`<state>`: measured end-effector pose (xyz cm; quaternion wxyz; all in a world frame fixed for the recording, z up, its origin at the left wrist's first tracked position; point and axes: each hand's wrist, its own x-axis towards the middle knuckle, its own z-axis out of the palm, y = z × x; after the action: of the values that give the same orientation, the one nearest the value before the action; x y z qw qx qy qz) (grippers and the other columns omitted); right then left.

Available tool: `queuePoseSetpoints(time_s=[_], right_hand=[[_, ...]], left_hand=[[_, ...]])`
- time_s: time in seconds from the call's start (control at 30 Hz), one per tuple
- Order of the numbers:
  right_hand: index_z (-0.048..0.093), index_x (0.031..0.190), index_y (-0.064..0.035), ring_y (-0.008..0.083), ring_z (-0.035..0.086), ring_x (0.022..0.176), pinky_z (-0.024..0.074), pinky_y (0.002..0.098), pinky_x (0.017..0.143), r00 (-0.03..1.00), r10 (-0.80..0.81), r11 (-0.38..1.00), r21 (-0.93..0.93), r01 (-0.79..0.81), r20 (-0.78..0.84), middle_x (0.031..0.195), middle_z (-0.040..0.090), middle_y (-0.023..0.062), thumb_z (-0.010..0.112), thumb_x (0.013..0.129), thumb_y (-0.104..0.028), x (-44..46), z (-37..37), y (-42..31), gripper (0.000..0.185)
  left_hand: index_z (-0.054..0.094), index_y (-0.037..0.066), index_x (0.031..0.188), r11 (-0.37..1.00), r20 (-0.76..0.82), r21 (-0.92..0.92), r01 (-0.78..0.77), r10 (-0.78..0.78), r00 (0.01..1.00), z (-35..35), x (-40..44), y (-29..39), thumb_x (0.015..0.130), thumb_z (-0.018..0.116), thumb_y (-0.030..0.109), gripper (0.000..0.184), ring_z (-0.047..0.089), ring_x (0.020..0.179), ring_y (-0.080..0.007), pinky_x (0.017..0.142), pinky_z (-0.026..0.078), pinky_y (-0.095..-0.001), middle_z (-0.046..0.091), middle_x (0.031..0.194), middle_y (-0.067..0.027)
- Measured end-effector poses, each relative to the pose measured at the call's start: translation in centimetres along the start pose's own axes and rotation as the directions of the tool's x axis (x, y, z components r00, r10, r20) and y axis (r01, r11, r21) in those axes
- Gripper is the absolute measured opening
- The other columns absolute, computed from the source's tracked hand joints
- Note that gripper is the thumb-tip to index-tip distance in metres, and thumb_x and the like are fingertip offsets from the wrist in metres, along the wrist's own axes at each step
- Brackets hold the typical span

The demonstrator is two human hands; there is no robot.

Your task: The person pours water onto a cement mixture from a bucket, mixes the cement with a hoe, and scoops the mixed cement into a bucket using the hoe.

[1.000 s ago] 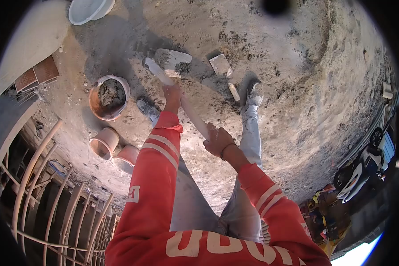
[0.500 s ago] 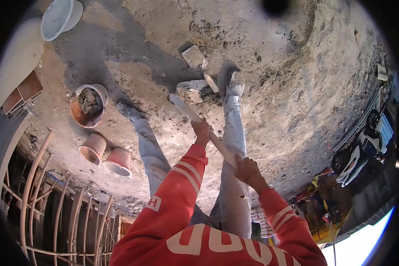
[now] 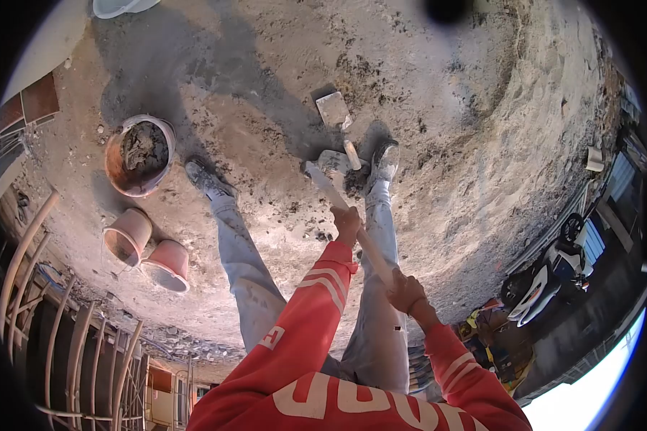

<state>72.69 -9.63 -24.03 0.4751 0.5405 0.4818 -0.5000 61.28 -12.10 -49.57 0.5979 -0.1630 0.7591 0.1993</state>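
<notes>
My left hand [image 3: 347, 223] is closed around the middle of a long, pale straightedge bar [image 3: 374, 256]. Lower down, my right hand [image 3: 407, 293] grips the near end of the same bar. The bar slants up and left between my legs, its far end close to the rough ground. Just right of that end lies a trowel [image 3: 333, 159] with a light handle, beside my right shoe. A squarish pale board [image 3: 334, 110] rests on the ground beyond the trowel.
A bucket [image 3: 138, 154] with grey mortar stands at left, near two tipped buckets [image 3: 127, 233], [image 3: 167, 265]. Another pale bucket [image 3: 122, 6] is at the top edge. Wooden poles [image 3: 79, 352] rise at lower left. A motorcycle [image 3: 546, 276] stands at right.
My view has shifted, so the buckets sit further left and the trowel lower. The bar and both hands appear slightly right and lower in view, with the grip kept.
</notes>
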Motion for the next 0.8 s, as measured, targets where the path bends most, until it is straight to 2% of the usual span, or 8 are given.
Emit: queuePoseSetpoints(time_s=[0.2,0.33,0.43,0.47,0.5,0.57,0.7,0.8], right_hand=[[0.043,0.126,0.0023,0.0463,0.062,0.092,0.0507,0.0492,0.081,0.998,-0.057,0.997,-0.061,0.055,-0.030,0.102,0.058,0.0361,0.055,0.081,-0.033,-1.0,-1.8,-13.4,0.059],[0.042,0.120,0.0124,0.0445,0.063,0.091,0.0510,0.0495,0.081,0.994,-0.087,0.993,-0.076,0.092,0.067,0.103,0.059,0.0336,0.052,0.081,-0.029,-3.3,-3.6,-22.9,0.059],[0.042,0.113,0.0151,0.0463,0.062,0.085,0.0508,0.0511,0.078,0.943,-0.332,0.922,-0.216,0.321,-0.016,0.094,0.059,0.0355,0.053,0.078,-0.024,-6.9,-0.2,-24.1,0.054],[0.042,0.111,0.0157,0.0475,0.062,0.080,0.0510,0.0520,0.075,0.909,-0.416,0.887,-0.239,0.396,-0.040,0.087,0.059,0.0362,0.054,0.077,-0.022,-8.6,0.1,-25.1,0.052],[0.040,0.108,0.0133,0.0485,0.062,0.072,0.0511,0.0535,0.069,0.946,-0.322,0.946,-0.058,0.320,-0.032,0.076,0.059,0.0336,0.055,0.077,-0.020,-11.6,-1.9,-27.7,0.048],[0.034,0.109,0.0067,0.0461,0.060,0.062,0.0463,0.0551,0.056,0.932,-0.363,0.931,-0.035,0.363,0.006,0.064,0.057,0.0258,0.059,0.077,-0.018,-15.5,-2.6,-29.6,0.047],[0.041,0.108,-0.0004,0.0436,0.060,0.061,0.0470,0.0514,0.057,0.882,-0.454,0.889,-0.008,0.458,0.124,0.066,0.059,0.0227,0.063,0.075,-0.018,-17.8,-2.7,-29.8,0.043],[0.048,0.101,-0.0048,0.0414,0.061,0.061,0.0476,0.0494,0.058,0.782,-0.620,0.780,-0.162,0.605,-0.062,0.065,0.060,0.0187,0.066,0.072,-0.018,-12.6,0.4,-27.7,0.037]], left_hand=[[0.051,0.001,0.085,0.900,0.300,-0.335,0.278,-0.177,0.937,-8.3,3.7,3.1,0.085,0.061,0.015,0.017,0.053,0.047,-0.0204,0.042,0.044,-0.0364,0.052,0.057,-0.0079],[0.051,0.003,0.091,0.818,0.446,-0.354,0.453,-0.278,0.851,-15.1,5.6,6.8,0.087,0.063,0.021,0.022,0.053,0.053,-0.0200,0.049,0.046,-0.0355,0.051,0.063,-0.0062],[0.045,0.006,0.096,0.634,0.527,-0.544,0.550,-0.252,0.812,-21.6,3.6,13.2,0.088,0.062,0.019,0.023,0.051,0.057,-0.0196,0.054,0.047,-0.0343,0.049,0.068,-0.0080],[0.045,0.005,0.095,0.663,0.500,-0.588,0.464,-0.153,0.852,-24.0,3.4,14.6,0.087,0.063,0.018,0.023,0.052,0.060,-0.0203,0.057,0.048,-0.0339,0.049,0.070,-0.0090],[0.047,0.006,0.094,0.651,0.458,-0.639,0.410,-0.107,0.882,-26.4,3.4,15.8,0.087,0.063,0.018,0.021,0.052,0.059,-0.0196,0.056,0.048,-0.0340,0.049,0.069,-0.0080],[0.050,0.008,0.092,0.616,0.353,-0.735,0.282,-0.006,0.935,-31.5,3.5,18.9,0.087,0.063,0.018,0.017,0.051,0.056,-0.0181,0.053,0.047,-0.0343,0.050,0.069,-0.0062],[0.051,0.009,0.093,0.610,0.044,-0.792,-0.029,0.104,0.994,-40.4,-7.1,26.9,0.087,0.061,0.009,0.012,0.045,0.050,-0.0115,0.046,0.041,-0.0283,0.048,0.068,-0.0019],[0.049,0.009,0.094,0.597,-0.229,-0.743,-0.303,0.200,0.953,-44.5,-13.3,30.3,0.088,0.059,0.010,0.012,0.042,0.050,-0.0095,0.046,0.040,-0.0263,0.045,0.067,-0.0004]])
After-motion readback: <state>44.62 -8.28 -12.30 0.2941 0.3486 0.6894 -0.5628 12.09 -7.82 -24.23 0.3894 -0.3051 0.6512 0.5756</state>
